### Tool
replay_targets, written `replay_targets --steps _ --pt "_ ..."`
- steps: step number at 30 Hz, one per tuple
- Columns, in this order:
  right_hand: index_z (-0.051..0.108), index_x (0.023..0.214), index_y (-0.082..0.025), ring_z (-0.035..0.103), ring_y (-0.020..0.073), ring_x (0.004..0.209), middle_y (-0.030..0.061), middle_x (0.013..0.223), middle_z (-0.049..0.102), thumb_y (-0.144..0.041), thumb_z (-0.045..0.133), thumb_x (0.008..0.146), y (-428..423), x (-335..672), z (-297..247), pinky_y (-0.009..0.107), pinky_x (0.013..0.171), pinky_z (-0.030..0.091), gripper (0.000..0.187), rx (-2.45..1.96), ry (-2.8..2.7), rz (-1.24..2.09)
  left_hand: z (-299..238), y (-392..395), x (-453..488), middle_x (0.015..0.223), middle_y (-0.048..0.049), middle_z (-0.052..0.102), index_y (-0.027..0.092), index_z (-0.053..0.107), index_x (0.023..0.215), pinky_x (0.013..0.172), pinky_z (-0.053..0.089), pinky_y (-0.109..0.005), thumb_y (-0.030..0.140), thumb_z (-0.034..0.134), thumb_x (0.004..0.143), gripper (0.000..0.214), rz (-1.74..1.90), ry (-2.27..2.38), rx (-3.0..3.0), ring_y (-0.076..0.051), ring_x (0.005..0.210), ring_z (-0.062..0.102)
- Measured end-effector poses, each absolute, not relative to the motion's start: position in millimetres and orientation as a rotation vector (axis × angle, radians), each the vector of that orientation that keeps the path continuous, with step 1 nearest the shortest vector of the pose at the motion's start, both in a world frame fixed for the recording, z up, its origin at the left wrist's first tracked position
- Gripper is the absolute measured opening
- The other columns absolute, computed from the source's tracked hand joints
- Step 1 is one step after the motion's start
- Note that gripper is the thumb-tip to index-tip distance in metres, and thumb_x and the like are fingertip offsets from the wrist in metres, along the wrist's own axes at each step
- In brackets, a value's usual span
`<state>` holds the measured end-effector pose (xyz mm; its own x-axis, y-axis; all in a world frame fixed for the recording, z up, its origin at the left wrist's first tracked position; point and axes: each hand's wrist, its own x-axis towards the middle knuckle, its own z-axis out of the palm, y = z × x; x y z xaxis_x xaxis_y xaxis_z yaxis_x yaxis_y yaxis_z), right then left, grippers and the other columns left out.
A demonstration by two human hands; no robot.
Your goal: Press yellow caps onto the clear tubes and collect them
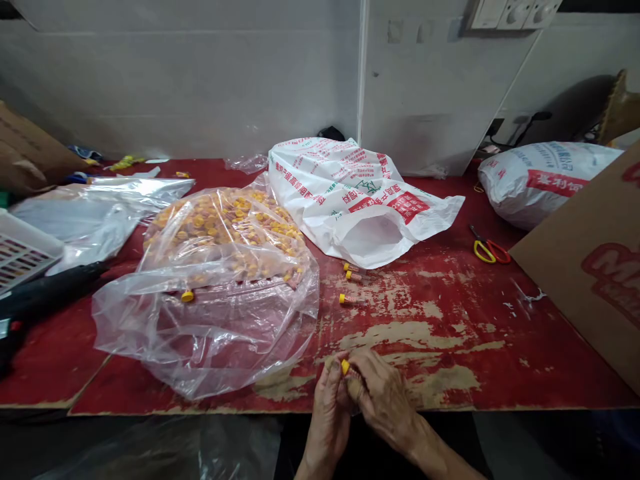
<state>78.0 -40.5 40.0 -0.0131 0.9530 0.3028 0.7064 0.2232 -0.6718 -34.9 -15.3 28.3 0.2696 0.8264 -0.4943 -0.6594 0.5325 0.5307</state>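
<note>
1. A worn red tabletop [440, 347] carries everything.
2. The left hand [327, 420] and right hand [385, 400] have their fingers [363, 373] closed, gripping one yellow-capped tube [345, 367].
3. Three capped tubes [351, 277] lie just ahead of the fingers.
4. One clear bag [210, 333], holding many more, lies left of the fingers.
5. One pair of scissors [491, 248] lies well off to their right.
</note>
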Motion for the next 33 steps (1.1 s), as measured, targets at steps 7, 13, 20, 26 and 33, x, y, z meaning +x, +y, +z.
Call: replay_targets --steps 7,13,20,26,33 --pt "0.059 0.107 -0.017 0.049 0.0242 0.098 0.0111 0.107 0.056 -0.02 0.042 0.091 27 110 37 0.038 0.086 0.039 0.023 -1.649 -1.859 0.043 34 -10 -43 0.065 -0.0013 0.062 0.014 0.063 0.073 0.046 0.048 -0.022 0.039 0.075 0.068 0.029 0.931 0.81 0.065 -0.011 0.05 0.057" --pt "0.051 0.124 -0.014 0.043 0.0293 0.109 0.0162 0.123 0.051 -0.023 0.049 0.09 85 112 25 0.042 0.089 0.033 0.035 -1.977 -2.084 -0.103 39 -6 -56 0.07 -0.0051 0.062 0.014 0.063 0.074 0.038 0.045 -0.022 0.041 0.066 0.075 0.027 0.861 0.696 0.055 -0.015 0.054 0.058" --pt "0.065 0.099 -0.018 0.06 0.0171 0.087 0.0068 0.094 0.068 -0.025 0.041 0.095 46 129 51 0.025 0.075 0.04 0.025 -2.075 -2.33 0.097 27 -4 -57 0.079 -0.0071 0.063 0.013 0.068 0.083 0.042 0.05 -0.025 0.044 0.069 0.073 0.033 0.866 0.618 0.141 -0.018 0.064 0.061" --pt "0.072 0.063 -0.011 0.065 0.0235 0.06 0.0141 0.061 0.068 -0.01 0.055 0.08 25 142 75 0.027 0.051 0.037 0.024 -2.38 -2.429 0.268 23 -6 -53 0.079 -0.0057 0.064 0.015 0.068 0.086 0.046 0.05 -0.024 0.032 0.076 0.068 0.027 0.846 0.665 0.218 -0.016 0.064 0.061" --pt "0.073 0.071 -0.01 0.067 0.0225 0.063 0.0144 0.066 0.07 0.004 0.05 0.075 33 130 69 0.025 0.052 0.04 0.027 -2.453 -2.417 0.41 29 -3 -50 0.077 -0.0048 0.065 0.016 0.067 0.084 0.049 0.049 -0.025 0.03 0.082 0.06 0.032 0.82 0.774 0.228 -0.015 0.063 0.06"
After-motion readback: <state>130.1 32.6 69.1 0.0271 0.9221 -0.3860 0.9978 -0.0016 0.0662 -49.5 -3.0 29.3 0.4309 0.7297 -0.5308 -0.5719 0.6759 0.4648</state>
